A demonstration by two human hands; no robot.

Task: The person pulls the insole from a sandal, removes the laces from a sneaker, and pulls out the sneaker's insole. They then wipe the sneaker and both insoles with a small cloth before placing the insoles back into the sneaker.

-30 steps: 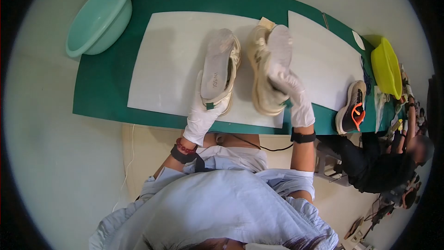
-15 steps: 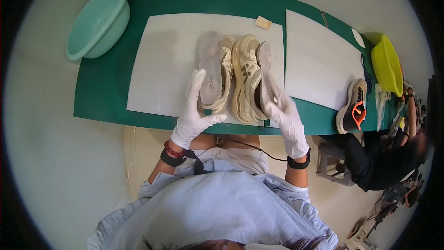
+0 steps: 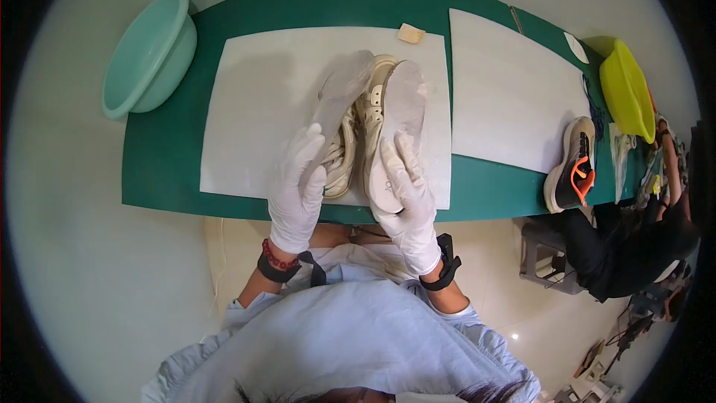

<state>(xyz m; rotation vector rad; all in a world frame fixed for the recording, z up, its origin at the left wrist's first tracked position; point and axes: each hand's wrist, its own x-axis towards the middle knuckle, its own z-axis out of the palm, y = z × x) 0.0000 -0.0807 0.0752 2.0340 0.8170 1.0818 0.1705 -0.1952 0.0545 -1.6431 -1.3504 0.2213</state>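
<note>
Two cream sneakers lie side by side on a white board: the left sneaker (image 3: 342,160) and the right sneaker (image 3: 371,119), both partly covered. My left hand (image 3: 295,183), in a white glove, grips the heel end of a greyish insole (image 3: 344,88) that leans over the left sneaker, toe pointing away. The gloved right hand (image 3: 406,198) closes around the heel part of the other insole (image 3: 403,101), which lies over the right sneaker with its pale face up. The fingers partly hide small print near its heel.
The white board (image 3: 242,119) lies on a green table (image 3: 168,172). A small tan piece (image 3: 410,33) sits at its far edge. To the right are a second board (image 3: 507,89), a black-and-orange sneaker (image 3: 573,168) and a yellow basin (image 3: 625,93). A mint basin (image 3: 149,56) stands left. Another person (image 3: 634,246) sits right.
Both insoles have swung inward over the sneakers. My right hand has moved left and turned its insole to show its flat face. My left hand has shifted slightly left and closed around its insole's heel.
</note>
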